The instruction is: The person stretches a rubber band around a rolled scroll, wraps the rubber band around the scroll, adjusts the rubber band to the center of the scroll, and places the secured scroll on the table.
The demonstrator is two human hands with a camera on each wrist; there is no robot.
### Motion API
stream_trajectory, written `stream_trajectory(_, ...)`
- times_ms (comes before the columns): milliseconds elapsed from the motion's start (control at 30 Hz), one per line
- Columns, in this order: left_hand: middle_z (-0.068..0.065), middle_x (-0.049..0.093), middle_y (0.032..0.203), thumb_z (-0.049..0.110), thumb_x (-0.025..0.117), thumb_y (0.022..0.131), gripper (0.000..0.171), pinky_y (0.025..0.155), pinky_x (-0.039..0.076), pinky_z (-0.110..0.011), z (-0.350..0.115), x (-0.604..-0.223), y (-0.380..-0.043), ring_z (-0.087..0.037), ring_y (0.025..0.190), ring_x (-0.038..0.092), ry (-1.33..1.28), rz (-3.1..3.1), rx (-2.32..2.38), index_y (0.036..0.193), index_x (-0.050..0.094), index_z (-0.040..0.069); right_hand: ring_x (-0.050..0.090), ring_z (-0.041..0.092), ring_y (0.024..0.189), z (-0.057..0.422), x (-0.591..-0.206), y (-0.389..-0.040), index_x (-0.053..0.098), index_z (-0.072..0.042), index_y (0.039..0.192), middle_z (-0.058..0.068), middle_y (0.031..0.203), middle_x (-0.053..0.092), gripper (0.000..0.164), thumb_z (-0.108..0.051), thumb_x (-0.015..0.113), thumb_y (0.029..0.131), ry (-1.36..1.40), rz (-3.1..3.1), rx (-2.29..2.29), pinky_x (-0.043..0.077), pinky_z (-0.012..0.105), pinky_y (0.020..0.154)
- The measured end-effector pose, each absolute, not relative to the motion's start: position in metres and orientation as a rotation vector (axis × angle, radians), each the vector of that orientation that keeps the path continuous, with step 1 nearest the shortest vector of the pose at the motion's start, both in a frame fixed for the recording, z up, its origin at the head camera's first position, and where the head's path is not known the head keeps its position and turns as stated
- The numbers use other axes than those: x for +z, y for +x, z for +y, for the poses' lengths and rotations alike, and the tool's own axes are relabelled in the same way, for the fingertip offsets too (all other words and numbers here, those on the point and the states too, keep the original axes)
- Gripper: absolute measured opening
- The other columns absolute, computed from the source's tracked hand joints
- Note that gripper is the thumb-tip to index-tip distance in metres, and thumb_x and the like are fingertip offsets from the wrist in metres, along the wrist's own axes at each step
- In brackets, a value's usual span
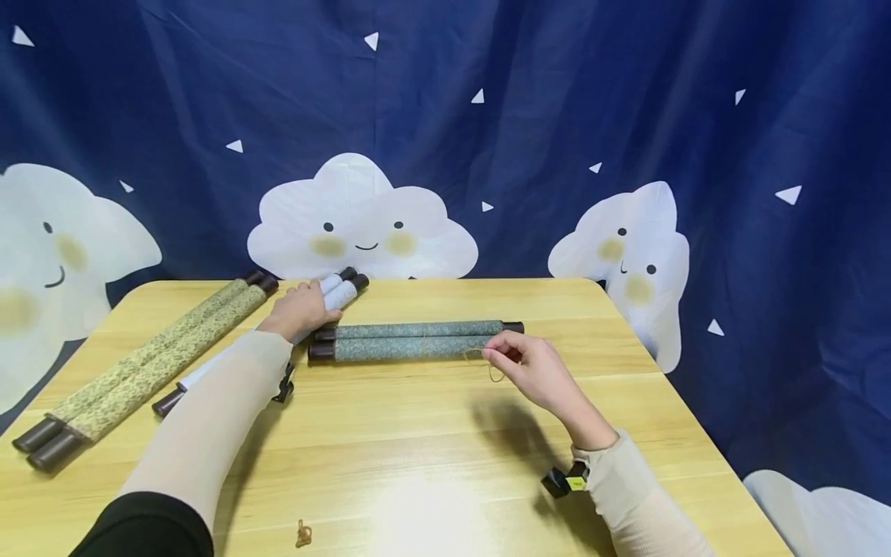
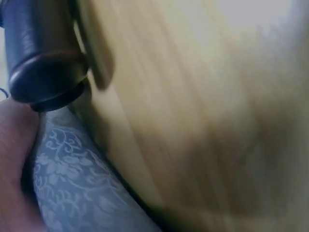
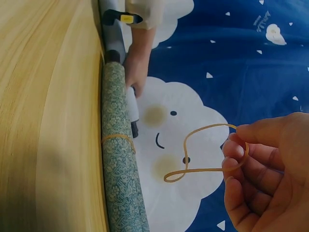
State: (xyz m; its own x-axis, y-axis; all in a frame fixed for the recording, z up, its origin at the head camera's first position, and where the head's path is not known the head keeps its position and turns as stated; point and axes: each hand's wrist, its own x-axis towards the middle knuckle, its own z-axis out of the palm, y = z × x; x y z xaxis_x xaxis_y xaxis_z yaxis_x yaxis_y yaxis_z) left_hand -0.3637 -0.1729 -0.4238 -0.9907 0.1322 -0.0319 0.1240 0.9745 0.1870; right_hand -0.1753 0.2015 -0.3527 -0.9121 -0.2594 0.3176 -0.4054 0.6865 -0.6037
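My left hand (image 1: 299, 308) grips the light blue double-rolled scroll (image 1: 341, 292) near its far end. In the left wrist view the scroll's white floral pattern (image 2: 72, 169) shows beside part of that hand. My right hand (image 1: 539, 375) pinches a thin tan rubber band (image 3: 203, 170) between thumb and fingers, and the band hangs in a loose, twisted loop. Just left of the right hand lies the blue-green patterned scroll (image 1: 383, 347) with dark end knobs. Another rubber band (image 3: 118, 137) runs around its middle.
A longer yellow-green scroll (image 1: 160, 356) lies slanted along the table's left side. Several loose rubber bands (image 1: 303, 534) sit in a small heap by the front of the wooden table (image 1: 390, 433). Behind the table hangs a dark blue cloud-print curtain (image 1: 529, 139).
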Motion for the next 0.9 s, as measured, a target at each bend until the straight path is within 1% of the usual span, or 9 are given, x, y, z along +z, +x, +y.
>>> stream_trajectory(133,-0.026,0.044,0.100,0.048,0.057,0.076,0.077,0.062,0.040,-0.052,-0.174,-0.420,-0.361,-0.041,0.087,0.045,0.213,3.115,0.304,0.122,0.033,-0.009,0.049,0.009,0.053,0.201,-0.354,-0.175,0.064,-0.026,0.086,-0.009,0.063,0.055,0.011,-0.035,0.058,0.085,0.539,-2.692,1.042,0.041,0.025,0.047)
stream_trajectory(300,-0.023,0.047,0.095,0.050,0.060,0.074,0.074,0.058,0.041,-0.051,-0.171,-0.415,-0.354,-0.040,0.081,0.049,0.244,3.208,0.322,0.116,0.037,-0.007,0.048,0.009,0.053,0.199,-0.354,-0.175,0.063,-0.029,0.085,-0.009,0.063,0.054,0.008,-0.035,0.058,0.085,0.542,-2.696,1.048,0.041,0.025,0.046)
stream_trajectory(400,-0.021,0.048,0.094,0.054,0.060,0.072,0.079,0.054,0.042,-0.048,-0.169,-0.413,-0.350,-0.038,0.075,0.051,0.274,3.245,0.300,0.119,0.037,-0.005,0.048,0.009,0.053,0.198,-0.354,-0.175,0.063,-0.028,0.085,-0.009,0.063,0.054,0.009,-0.034,0.058,0.085,0.545,-2.694,1.055,0.041,0.025,0.046)
stream_trajectory(500,-0.020,0.047,0.094,0.055,0.060,0.070,0.084,0.052,0.042,-0.045,-0.167,-0.411,-0.346,-0.035,0.071,0.051,0.320,3.254,0.285,0.124,0.034,-0.003,0.049,0.010,0.053,0.198,-0.355,-0.175,0.064,-0.026,0.086,-0.009,0.064,0.054,0.010,-0.034,0.058,0.086,0.548,-2.691,1.064,0.041,0.025,0.046)
stream_trajectory(600,-0.019,0.046,0.097,0.059,0.060,0.068,0.090,0.053,0.043,-0.044,-0.167,-0.409,-0.342,-0.034,0.073,0.051,0.348,3.258,0.276,0.128,0.030,-0.002,0.049,0.012,0.053,0.199,-0.355,-0.176,0.064,-0.027,0.086,-0.008,0.064,0.055,0.010,-0.034,0.058,0.086,0.548,-2.690,1.082,0.041,0.026,0.046)
stream_trajectory(733,-0.020,0.046,0.098,0.068,0.059,0.064,0.099,0.054,0.043,-0.046,-0.169,-0.407,-0.336,-0.034,0.075,0.051,0.355,3.255,0.326,0.128,0.030,-0.001,0.049,0.012,0.054,0.201,-0.355,-0.177,0.064,-0.028,0.086,-0.008,0.064,0.055,0.008,-0.034,0.058,0.085,0.532,-2.694,1.100,0.041,0.026,0.046)
stream_trajectory(800,-0.021,0.046,0.098,0.068,0.059,0.064,0.099,0.056,0.043,-0.047,-0.169,-0.405,-0.332,-0.035,0.075,0.052,0.358,3.255,0.344,0.129,0.029,-0.001,0.050,0.012,0.054,0.202,-0.354,-0.178,0.064,-0.028,0.085,-0.008,0.064,0.056,0.008,-0.034,0.058,0.085,0.526,-2.695,1.101,0.042,0.026,0.047)
stream_trajectory(900,-0.022,0.047,0.099,0.063,0.060,0.067,0.098,0.057,0.044,-0.046,-0.168,-0.403,-0.326,-0.035,0.076,0.052,0.372,3.273,0.322,0.131,0.026,-0.002,0.050,0.013,0.054,0.203,-0.353,-0.181,0.064,-0.027,0.085,-0.007,0.065,0.056,0.009,-0.034,0.058,0.085,0.526,-2.692,1.107,0.041,0.027,0.046)
